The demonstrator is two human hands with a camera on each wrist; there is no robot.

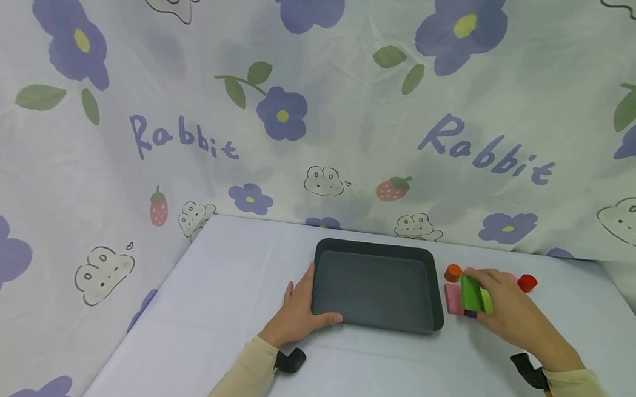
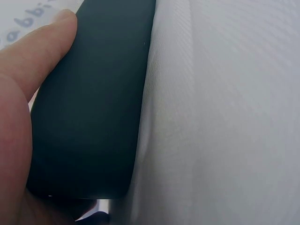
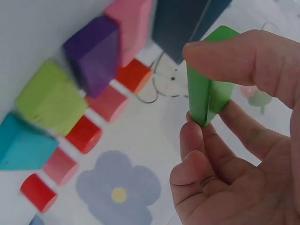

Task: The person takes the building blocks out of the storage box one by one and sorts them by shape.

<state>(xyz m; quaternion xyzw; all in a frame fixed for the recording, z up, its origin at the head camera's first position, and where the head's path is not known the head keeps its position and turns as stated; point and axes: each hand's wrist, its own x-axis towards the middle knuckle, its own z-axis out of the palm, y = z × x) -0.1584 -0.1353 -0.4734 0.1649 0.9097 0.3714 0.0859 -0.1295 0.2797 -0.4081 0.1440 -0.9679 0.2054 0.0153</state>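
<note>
A dark grey baking tray (image 1: 375,290) lies flat on the white table. My left hand (image 1: 297,314) holds its near left corner, fingers along the left side and thumb at the front wall. The left wrist view shows the thumb (image 2: 51,49) against the dark tray wall (image 2: 93,103). To the right of the tray, my right hand (image 1: 500,299) pinches a green block (image 1: 471,293) between thumb and fingers. In the right wrist view this block (image 3: 206,89) is held apart from a row of other blocks.
Below the right hand stand a pink block (image 1: 453,299), a purple block (image 3: 96,51), a lime green block (image 3: 52,98) and a teal block (image 3: 26,145). Behind them runs a row of small cylinders, including an orange one (image 1: 452,273) and a red one (image 1: 527,283). A patterned cloth (image 1: 329,102) hangs behind.
</note>
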